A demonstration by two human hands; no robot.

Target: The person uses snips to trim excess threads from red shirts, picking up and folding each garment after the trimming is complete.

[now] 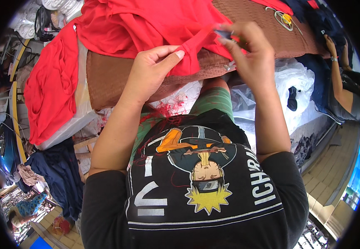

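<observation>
The L hand (153, 66) had its thumb & finger pinched on the edge of the red cloth (146, 27). That cloth lay in folds on the brown cover (109, 79), w/ its far end cut off at the top of the view. The R hand (254, 52) had its fingers curled round a small dark thing (224, 35), mostly hid & too blurry to tell what kind. Red threads (172, 108) lay on the lap. Far R, another person's hand (330, 44) was near dark cloth (327, 20), partly lost in the black rim.
</observation>
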